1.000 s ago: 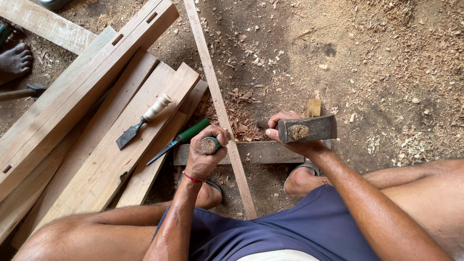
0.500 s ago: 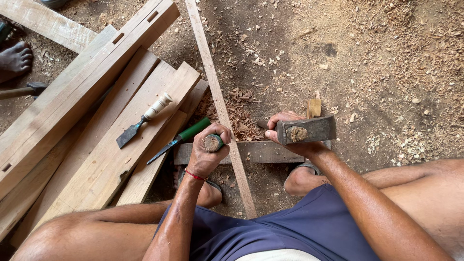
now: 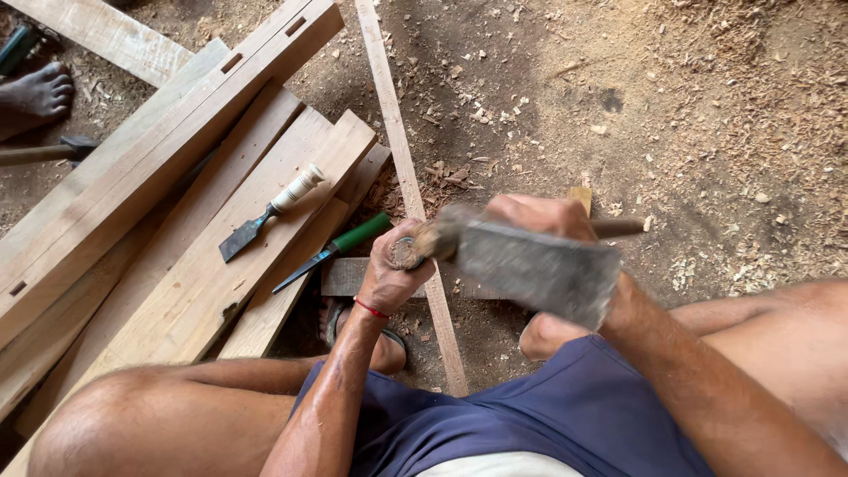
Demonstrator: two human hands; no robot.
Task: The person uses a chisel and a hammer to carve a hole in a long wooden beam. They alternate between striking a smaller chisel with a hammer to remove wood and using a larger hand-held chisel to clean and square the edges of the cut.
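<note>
My left hand point(image 3: 395, 270) is wrapped around a chisel handle point(image 3: 408, 252), whose round butt end faces up, standing over a thin wooden strip point(image 3: 402, 168) that runs away from me. My right hand point(image 3: 539, 216) grips a hammer with a wooden handle point(image 3: 618, 227); its blurred grey steel head point(image 3: 530, 269) is swung across and sits right beside the chisel butt. A short crosspiece of wood point(image 3: 344, 276) lies under the strip at my hands. My feet rest on both sides of the strip.
Several planks point(image 3: 177, 168) are stacked at left, one with rectangular mortise holes. On them lie a white-handled chisel point(image 3: 269, 212) and a green-handled chisel point(image 3: 331, 250). Another person's bare foot point(image 3: 35, 93) is at far left. Wood chips and sawdust cover the dirt ground.
My right hand has swung the hammer from its raised spot on the right leftward to the chisel's butt. My left hand has stayed on the chisel.
</note>
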